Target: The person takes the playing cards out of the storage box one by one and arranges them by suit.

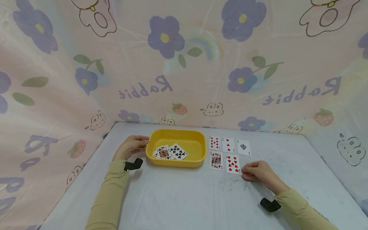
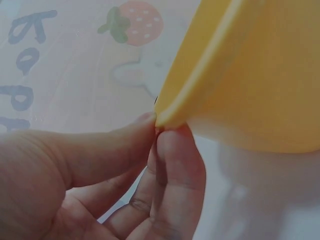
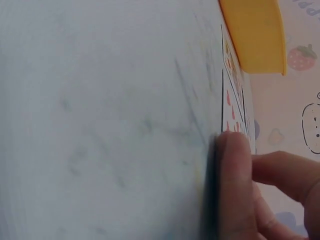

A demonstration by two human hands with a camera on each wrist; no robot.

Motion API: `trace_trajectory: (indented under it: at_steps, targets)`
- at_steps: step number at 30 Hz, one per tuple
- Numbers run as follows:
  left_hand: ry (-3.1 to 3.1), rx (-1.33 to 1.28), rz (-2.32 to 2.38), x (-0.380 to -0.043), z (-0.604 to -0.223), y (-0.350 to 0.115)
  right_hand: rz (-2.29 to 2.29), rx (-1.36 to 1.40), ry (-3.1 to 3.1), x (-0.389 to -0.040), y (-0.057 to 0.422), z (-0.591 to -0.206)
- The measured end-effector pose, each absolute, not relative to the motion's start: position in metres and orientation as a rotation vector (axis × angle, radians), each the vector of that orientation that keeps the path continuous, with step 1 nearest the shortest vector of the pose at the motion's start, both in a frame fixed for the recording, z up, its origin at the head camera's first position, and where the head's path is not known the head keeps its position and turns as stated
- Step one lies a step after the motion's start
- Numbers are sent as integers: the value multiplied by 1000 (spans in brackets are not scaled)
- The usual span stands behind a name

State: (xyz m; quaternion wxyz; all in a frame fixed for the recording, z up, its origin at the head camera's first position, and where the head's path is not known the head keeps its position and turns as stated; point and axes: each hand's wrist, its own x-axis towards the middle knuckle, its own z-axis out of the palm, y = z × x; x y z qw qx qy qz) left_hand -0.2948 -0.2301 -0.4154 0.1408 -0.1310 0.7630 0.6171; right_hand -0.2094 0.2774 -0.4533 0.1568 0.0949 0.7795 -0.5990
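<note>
My left hand [image 1: 133, 147] pinches the left rim of a yellow plastic basin [image 1: 176, 163] between thumb and fingers; the left wrist view shows the rim [image 2: 192, 85] at the fingertips. Inside the basin lie a few overlapping playing cards, among them a clubs card [image 1: 178, 152] and a face card [image 1: 164, 153]. On the table, my right hand [image 1: 260, 172] has thumb and fingertips at the lower right corner of a hearts playing card [image 1: 232, 163], which lies face up. The fingers [image 3: 236, 175] hide that corner in the right wrist view.
Left of that hearts card lies a king of diamonds [image 1: 216, 160]. Behind them, in a row, are a diamonds card [image 1: 214, 143], another hearts card [image 1: 228, 145] and an ace of spades [image 1: 243, 147]. A patterned curtain [image 1: 195, 70] hangs behind the white table [image 1: 178, 198].
</note>
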Motion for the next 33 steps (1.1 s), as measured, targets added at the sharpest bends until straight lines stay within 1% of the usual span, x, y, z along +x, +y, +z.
trace_trajectory:
  at_steps: [2, 5, 9, 14, 18, 21, 25, 33]
  targets:
    - [2211, -379, 1774, -295, -416, -230, -1662, 265, 2280, -209, 277, -451]
    - [2213, -387, 1776, -294, -416, -231, -1538, 180, 2390, -214, 274, -443]
    - [2216, -351, 1774, -293, -415, -233, -1448, -30, 2476, -232, 259, -421]
    - [2213, -317, 1782, -293, -415, -231, -1457, -292, 2413, -267, 221, -389]
    - [2210, -295, 1791, -292, -414, -232, -1440, -402, 2310, -290, 179, -371]
    - [2216, -275, 1785, -293, -414, -232, -1396, -424, 2244, -304, 149, -363]
    - [2220, -285, 1777, -294, -413, -232, -1288, -438, 2189, -323, 118, -363]
    - [2229, -290, 1778, -293, -413, -232, -1179, -319, 2038, -352, 84, -377]
